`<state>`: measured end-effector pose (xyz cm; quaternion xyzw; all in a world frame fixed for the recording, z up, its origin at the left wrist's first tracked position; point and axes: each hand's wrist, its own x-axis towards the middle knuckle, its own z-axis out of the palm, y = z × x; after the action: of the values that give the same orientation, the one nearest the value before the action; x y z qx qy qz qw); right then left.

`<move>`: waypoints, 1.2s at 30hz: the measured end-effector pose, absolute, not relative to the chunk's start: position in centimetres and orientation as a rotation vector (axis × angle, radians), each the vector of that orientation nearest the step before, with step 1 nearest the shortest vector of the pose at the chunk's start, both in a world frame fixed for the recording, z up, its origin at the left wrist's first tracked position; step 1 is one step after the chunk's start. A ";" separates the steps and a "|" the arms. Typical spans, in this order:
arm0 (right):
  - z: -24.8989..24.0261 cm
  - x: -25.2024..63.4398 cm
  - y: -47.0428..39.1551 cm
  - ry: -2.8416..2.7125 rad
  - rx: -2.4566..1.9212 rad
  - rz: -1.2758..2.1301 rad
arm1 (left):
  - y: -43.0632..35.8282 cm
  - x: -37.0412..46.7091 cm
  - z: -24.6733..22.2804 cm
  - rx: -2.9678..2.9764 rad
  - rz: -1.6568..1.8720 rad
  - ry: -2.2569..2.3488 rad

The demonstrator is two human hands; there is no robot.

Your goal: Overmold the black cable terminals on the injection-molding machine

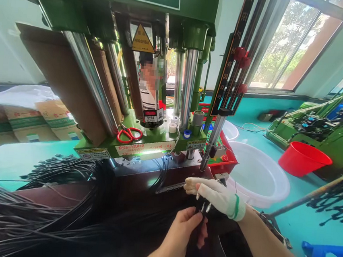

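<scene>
In front of the green press, my left hand [184, 226] is bare and closed around a small bunch of black cables. Metal plug tips [203, 207] poke up above its thumb and fingers. Just above it, my right hand [219, 195] wears a white glove with a green cuff band, a bare thumb tip showing. Its fingers stretch out to the left over the plugs, close to or touching them; the palm side is hidden. Several black cables [161, 174] hang over the front of the press bed beyond my hands.
The green press [191, 74] stands ahead, red scissors [129, 135] on its ledge. Heaps of black cable [69, 215] cover the left. To the right are a white tub [255, 173], a red bucket [304, 158] and a rod rack [308, 190]. Cartons [23, 118] stand at far left.
</scene>
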<state>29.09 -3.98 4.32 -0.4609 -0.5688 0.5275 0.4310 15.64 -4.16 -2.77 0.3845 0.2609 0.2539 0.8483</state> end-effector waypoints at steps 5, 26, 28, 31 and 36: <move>4.1 29.9 -3.9 -1.420 -1.259 1.177 | -3.8 15.1 -2.1 0.851 0.480 0.512; 2.3 30.4 -8.4 -0.866 -1.166 0.647 | -1.2 17.6 4.1 1.339 0.585 0.503; 2.2 30.6 -8.4 -0.785 -1.121 0.594 | -0.9 17.7 4.5 1.392 0.527 0.457; 2.5 30.6 -8.2 -0.689 -1.023 0.561 | -0.6 17.7 5.5 1.496 0.457 0.409; 3.7 30.3 -7.5 -0.524 -0.850 0.527 | -0.2 17.7 6.8 1.617 0.439 0.408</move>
<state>30.35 -7.51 3.66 -0.4029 -0.2484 0.2495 0.8448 17.75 -0.21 6.85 0.7118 0.1795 0.1934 0.6509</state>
